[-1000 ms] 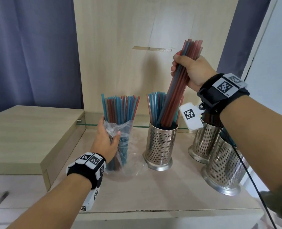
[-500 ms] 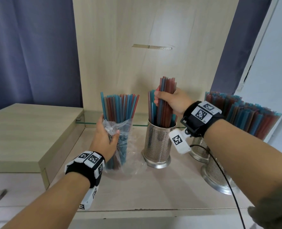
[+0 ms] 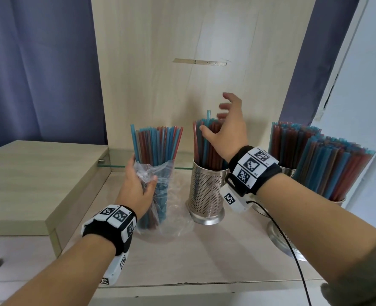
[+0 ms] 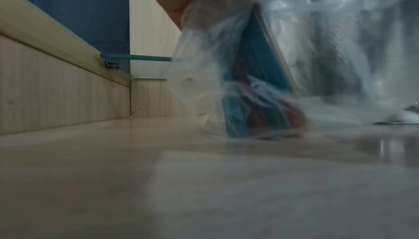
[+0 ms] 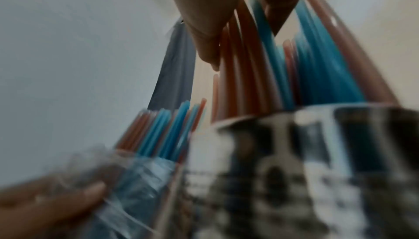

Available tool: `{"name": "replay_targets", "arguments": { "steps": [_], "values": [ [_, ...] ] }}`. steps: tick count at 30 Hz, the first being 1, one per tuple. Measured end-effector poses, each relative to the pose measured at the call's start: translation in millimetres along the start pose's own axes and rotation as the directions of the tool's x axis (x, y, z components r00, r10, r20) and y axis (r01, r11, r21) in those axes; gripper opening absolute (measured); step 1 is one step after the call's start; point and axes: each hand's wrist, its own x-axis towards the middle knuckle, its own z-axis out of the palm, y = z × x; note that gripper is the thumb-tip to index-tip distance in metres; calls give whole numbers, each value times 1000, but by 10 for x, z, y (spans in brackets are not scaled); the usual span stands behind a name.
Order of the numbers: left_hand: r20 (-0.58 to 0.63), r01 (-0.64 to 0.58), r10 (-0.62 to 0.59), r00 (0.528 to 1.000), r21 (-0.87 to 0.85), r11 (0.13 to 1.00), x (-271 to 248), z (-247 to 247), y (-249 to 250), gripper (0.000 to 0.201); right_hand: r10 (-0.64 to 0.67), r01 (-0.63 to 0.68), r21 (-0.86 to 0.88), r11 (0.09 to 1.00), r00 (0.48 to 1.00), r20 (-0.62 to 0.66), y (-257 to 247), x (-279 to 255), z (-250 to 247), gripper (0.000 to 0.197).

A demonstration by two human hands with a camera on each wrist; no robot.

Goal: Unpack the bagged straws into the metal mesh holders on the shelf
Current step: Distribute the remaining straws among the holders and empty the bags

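A clear plastic bag of blue and red straws stands upright on the shelf. My left hand grips the bag around its middle. To its right is a metal mesh holder with red and blue straws standing in it. My right hand hovers over those straws with fingers spread and holds nothing; its thumb lies beside them.
Two more mesh holders packed with straws stand at the right, partly behind my right forearm. A wooden back panel rises behind. A raised wooden cabinet top borders the left. A black cable hangs from the right wrist.
The right hand lowered a bunch of straws into the middle holder, let go and spread its fingers. The left hand kept its grip on the bag.
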Motion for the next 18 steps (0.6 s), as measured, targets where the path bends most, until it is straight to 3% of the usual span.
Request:
{"name": "replay_targets", "arguments": {
  "steps": [3, 4, 6, 7, 9, 11, 12, 15, 16, 17, 18],
  "values": [
    [-2, -3, 3, 1000, -2, 1000, 1, -1, -9, 80, -227, 201, -339, 919, 973, -37, 108, 14, -21, 89],
    [-4, -2, 2, 1000, 0, 1000, 0, -3, -13, 80, -245, 201, -441, 875, 969, -45, 148, 19, -38, 94],
    [-4, 5, -5, 1000, -1, 1000, -5, -2, 2, 81, -160, 98, -504, 858, 984, -81, 256, 30, -78, 108],
    [-3, 7, -7, 1000, -3, 1000, -9, -1, 11, 80, -60, 17, -457, 889, 995, -80, 333, 31, -83, 116],
    [-2, 9, -9, 1000, -6, 1000, -18, -4, 27, 80, 196, -198, -165, 966, 980, -26, 451, 21, -83, 126],
    [-2, 11, -11, 1000, -6, 1000, -27, -11, 49, 80, 430, -444, 131, 886, 894, 126, 544, 16, -66, 122],
    [-3, 15, -15, 1000, -5, 1000, -32, -12, 58, 80, 485, -515, 186, 836, 854, 186, 578, 10, -52, 114],
    [-16, 26, -26, 1000, 5, 1000, -46, -7, 87, 79, 477, -541, 224, 811, 832, 282, 588, -15, -18, 52],
    [-18, 23, -23, 1000, 9, 1000, -48, -5, 89, 79, 475, -540, 227, 811, 833, 283, 603, -24, -2, 46],
    [-16, 20, -20, 1000, 11, 1000, -47, -2, 88, 80, 476, -543, 230, 808, 830, 290, 551, -51, -15, 57],
    [-14, 19, -19, 1000, 12, 1000, -43, -3, 84, 80, 485, -556, 250, 793, 824, 294, 524, -60, -39, 83]
  ]
}}
